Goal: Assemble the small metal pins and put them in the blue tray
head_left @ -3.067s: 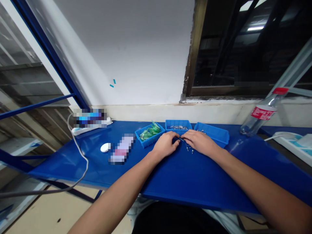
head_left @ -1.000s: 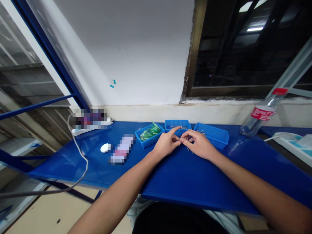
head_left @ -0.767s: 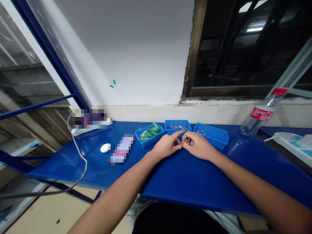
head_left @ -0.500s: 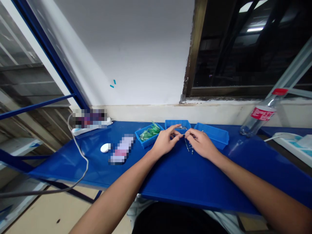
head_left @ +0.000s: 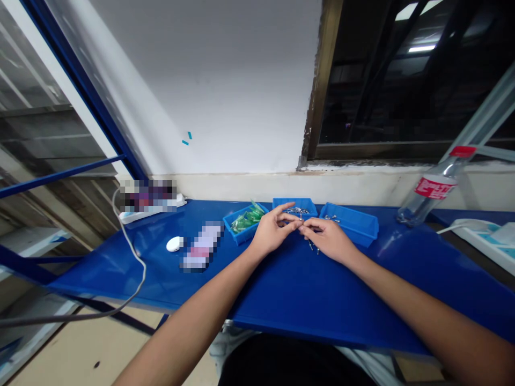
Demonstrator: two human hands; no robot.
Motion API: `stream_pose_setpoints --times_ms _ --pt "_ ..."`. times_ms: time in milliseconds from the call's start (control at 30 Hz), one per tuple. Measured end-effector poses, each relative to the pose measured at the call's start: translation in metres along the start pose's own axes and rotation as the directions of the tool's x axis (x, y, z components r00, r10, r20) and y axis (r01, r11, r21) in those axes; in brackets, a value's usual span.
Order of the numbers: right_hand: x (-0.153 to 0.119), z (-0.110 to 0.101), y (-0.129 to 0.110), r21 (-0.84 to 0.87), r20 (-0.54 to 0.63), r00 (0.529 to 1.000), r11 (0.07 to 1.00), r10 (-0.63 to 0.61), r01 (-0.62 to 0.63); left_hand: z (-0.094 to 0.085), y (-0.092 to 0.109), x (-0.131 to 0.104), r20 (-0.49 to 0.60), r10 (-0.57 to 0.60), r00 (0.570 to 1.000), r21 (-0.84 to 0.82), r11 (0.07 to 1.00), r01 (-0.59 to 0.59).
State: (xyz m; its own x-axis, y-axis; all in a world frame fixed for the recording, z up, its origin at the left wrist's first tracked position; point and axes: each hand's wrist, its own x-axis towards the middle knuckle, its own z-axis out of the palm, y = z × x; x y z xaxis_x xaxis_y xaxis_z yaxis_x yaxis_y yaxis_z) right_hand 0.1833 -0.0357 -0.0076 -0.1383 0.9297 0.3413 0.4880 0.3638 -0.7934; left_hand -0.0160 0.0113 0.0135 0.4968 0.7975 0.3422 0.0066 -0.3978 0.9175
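My left hand [head_left: 274, 230] is pinched closed at thumb and finger, and its fingertips meet those of my right hand [head_left: 326, 238], also closed. Something small and metallic shows between them, too small to make out. Just below my right fingers a few small metal pieces [head_left: 314, 248] lie on the blue table. Behind my hands stands a blue bin [head_left: 309, 204] with many metal pieces. To its right, another blue bin [head_left: 358, 227] holds a few metal pieces at its left end. Left of my left hand is a blue bin with green packets [head_left: 247, 219].
On the blue table [head_left: 298, 300], a blurred phone-like object [head_left: 201, 246] and a white oval object [head_left: 174, 244] lie left. A plastic bottle [head_left: 432, 187] stands back right. Power strips [head_left: 153, 209] are at both sides; a grey cable hangs at the left.
My right hand has shifted slightly left, so the fingertips of both hands now meet. The metal pieces in the right bin show more, and the long thin piece below my right fingers is less visible.
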Motion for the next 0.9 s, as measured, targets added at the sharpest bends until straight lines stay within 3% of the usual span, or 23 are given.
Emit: stream_pose_setpoints --times_ms 200,333,467,567,667,733,833,900 --pt "0.0 -0.002 -0.005 0.05 -0.079 0.997 0.999 -0.008 0.012 -0.001 0.003 0.0 0.014 -0.006 1.0 -0.05 0.999 0.006" --pt "0.001 -0.003 -0.004 0.108 -0.083 0.995 0.993 0.057 -0.048 -0.001 0.002 0.0 -0.004 0.018 1.0 -0.034 0.999 -0.018" --pt "0.009 -0.004 0.005 0.204 -0.086 0.99 0.975 0.11 -0.091 -0.002 0.0 -0.001 -0.027 0.038 0.999 0.203 0.979 -0.032" --pt "0.014 -0.007 0.006 0.209 -0.107 0.984 0.971 0.142 -0.117 -0.002 -0.001 -0.004 0.083 0.108 0.991 0.449 0.884 -0.134" --pt "0.014 -0.014 -0.002 0.048 -0.157 0.973 0.985 0.169 -0.163 -0.001 -0.002 -0.007 0.24 0.163 0.957 0.583 0.764 -0.277" --pt "0.011 -0.021 -0.009 -0.169 -0.201 0.977 0.98 0.065 -0.1 0.0 -0.004 -0.008 0.31 0.171 0.935 0.608 0.721 -0.334" --pt "0.004 -0.032 -0.014 -0.48 -0.207 0.969 0.877 -0.137 0.022 0.001 -0.007 -0.008 0.345 0.158 0.925 0.625 0.696 -0.352" --pt "0.001 -0.037 -0.013 -0.624 -0.172 0.967 0.78 -0.188 0.041 0.001 -0.009 -0.007 0.351 0.154 0.924 0.631 0.69 -0.355"
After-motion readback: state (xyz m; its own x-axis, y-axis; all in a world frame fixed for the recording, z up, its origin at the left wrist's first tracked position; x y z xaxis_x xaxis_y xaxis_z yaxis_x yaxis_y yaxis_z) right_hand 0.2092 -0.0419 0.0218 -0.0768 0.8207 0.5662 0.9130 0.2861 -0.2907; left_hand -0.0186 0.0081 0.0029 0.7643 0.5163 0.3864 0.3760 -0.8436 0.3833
